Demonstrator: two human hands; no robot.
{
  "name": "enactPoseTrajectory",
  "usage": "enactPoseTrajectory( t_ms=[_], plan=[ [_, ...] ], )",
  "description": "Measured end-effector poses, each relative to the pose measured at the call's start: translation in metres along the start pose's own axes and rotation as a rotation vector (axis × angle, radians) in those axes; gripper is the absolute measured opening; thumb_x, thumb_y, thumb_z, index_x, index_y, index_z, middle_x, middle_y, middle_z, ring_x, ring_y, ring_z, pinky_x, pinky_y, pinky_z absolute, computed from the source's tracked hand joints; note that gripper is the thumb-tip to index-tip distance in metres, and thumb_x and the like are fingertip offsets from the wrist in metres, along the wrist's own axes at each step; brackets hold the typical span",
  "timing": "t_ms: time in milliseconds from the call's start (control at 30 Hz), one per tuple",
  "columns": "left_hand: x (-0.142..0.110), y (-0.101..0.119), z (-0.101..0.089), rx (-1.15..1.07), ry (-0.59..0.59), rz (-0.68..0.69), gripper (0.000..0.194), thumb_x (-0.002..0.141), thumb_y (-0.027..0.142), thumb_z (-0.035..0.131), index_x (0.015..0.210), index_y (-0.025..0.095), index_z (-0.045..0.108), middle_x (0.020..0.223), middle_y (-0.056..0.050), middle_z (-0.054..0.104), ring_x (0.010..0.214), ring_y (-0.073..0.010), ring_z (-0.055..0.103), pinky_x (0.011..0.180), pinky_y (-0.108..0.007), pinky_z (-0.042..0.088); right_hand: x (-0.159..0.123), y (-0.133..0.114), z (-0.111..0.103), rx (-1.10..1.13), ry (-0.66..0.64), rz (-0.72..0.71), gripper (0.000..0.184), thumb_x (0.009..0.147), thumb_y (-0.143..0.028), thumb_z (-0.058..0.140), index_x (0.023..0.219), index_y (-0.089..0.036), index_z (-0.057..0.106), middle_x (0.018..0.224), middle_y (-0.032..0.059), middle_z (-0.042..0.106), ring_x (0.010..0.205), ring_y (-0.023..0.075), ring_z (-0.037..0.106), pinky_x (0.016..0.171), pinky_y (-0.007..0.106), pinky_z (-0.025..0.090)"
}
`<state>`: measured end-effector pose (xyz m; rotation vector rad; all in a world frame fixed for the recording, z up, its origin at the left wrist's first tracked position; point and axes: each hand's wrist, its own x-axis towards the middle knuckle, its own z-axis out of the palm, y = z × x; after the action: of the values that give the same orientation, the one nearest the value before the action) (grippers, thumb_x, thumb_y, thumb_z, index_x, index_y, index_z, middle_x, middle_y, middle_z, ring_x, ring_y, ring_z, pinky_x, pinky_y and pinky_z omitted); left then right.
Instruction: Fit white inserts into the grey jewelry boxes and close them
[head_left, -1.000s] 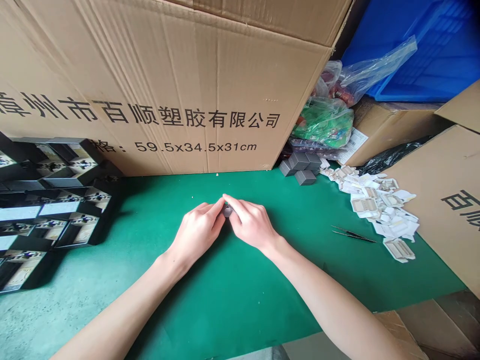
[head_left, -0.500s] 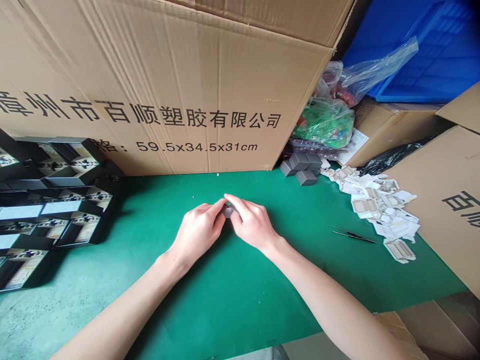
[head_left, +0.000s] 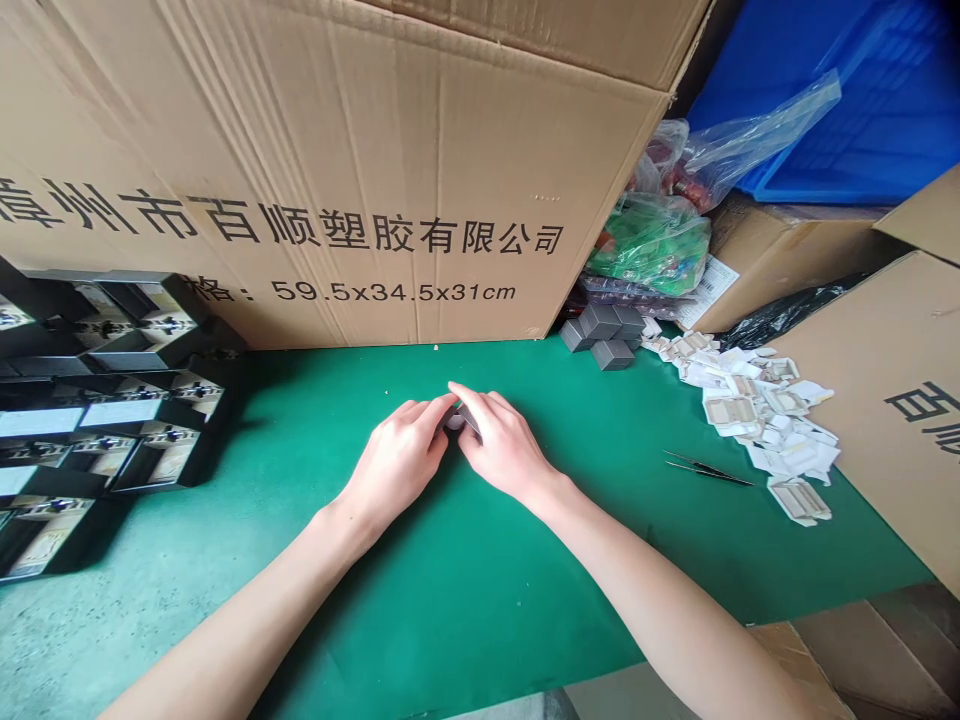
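Observation:
My left hand (head_left: 405,448) and my right hand (head_left: 506,440) meet above the middle of the green mat, index fingertips nearly touching. Between them they grip a small dark grey box (head_left: 469,418), mostly hidden by the fingers. A pale grey patch shows in the gap between the thumbs. Both hands are closed around its sides, with the left on one edge and the right on the other.
Black boxes with open fronts (head_left: 161,440) are stacked at left. A big carton (head_left: 360,130) stands behind. Several small grey boxes (head_left: 611,354), tweezers (head_left: 709,468) and a heap of white pieces (head_left: 784,430) lie at right, near plastic bags (head_left: 652,245) and a blue crate (head_left: 847,100).
The right fingers have shifted slightly, and a bit more of the grey box's side shows beside them. Otherwise the hands stay in the same place.

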<state>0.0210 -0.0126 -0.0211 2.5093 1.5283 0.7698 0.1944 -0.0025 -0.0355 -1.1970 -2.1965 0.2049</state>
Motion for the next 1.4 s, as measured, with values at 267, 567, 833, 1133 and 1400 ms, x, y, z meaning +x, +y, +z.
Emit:
enactPoseTrajectory(
  t_ms=[267,567,833,1133,1400],
  plan=[
    [0.0008,-0.0002,0.0,-0.013,0.001,-0.021,0.04,0.086,0.008,0.048,0.12,0.023,0.061,0.093,-0.003,0.073,0.079,-0.0206,0.065,0.07,-0.029,0.051,0.0002,0.0007,0.0014,0.016,-0.003,-0.018,0.051,0.089,-0.005,0.043,0.138,-0.015,0.051,0.119,0.0107,0.07,0.105,0.024,0.063,0.095,0.041,0.055],
    [0.0017,0.0013,-0.0005,0.02,-0.006,-0.051,0.038,0.086,0.01,0.048,0.119,0.024,0.061,0.086,-0.002,0.072,0.073,-0.0197,0.065,0.067,-0.028,0.05,-0.0006,0.004,0.0012,0.018,-0.002,-0.038,0.051,0.09,-0.005,0.042,0.139,-0.016,0.051,0.119,0.01,0.07,0.105,0.023,0.064,0.094,0.04,0.056],
    [0.0003,0.0011,-0.0013,0.025,0.018,-0.008,0.042,0.086,0.01,0.05,0.125,0.021,0.062,0.085,-0.004,0.073,0.075,-0.0213,0.066,0.067,-0.029,0.051,0.0003,0.0029,0.0013,-0.021,0.003,-0.043,0.051,0.091,-0.008,0.042,0.141,-0.014,0.05,0.114,0.0117,0.072,0.103,0.0237,0.065,0.091,0.04,0.058],
    [0.0,0.0002,-0.0007,0.007,0.014,-0.026,0.041,0.089,0.013,0.049,0.126,0.022,0.062,0.086,-0.004,0.074,0.075,-0.0208,0.066,0.068,-0.029,0.052,-0.0003,0.0036,0.0005,0.0,-0.005,-0.054,0.055,0.093,-0.008,0.041,0.146,-0.019,0.044,0.115,0.0093,0.072,0.102,0.0218,0.066,0.091,0.038,0.059],
    [0.0015,0.0016,-0.0032,0.016,0.013,-0.064,0.042,0.085,0.011,0.05,0.123,0.023,0.064,0.082,-0.002,0.074,0.071,-0.0204,0.068,0.065,-0.028,0.051,-0.0001,0.0017,-0.0019,-0.029,-0.015,-0.02,0.053,0.092,-0.01,0.043,0.144,-0.016,0.046,0.107,0.0102,0.073,0.097,0.0225,0.068,0.088,0.037,0.06]
  ],
)
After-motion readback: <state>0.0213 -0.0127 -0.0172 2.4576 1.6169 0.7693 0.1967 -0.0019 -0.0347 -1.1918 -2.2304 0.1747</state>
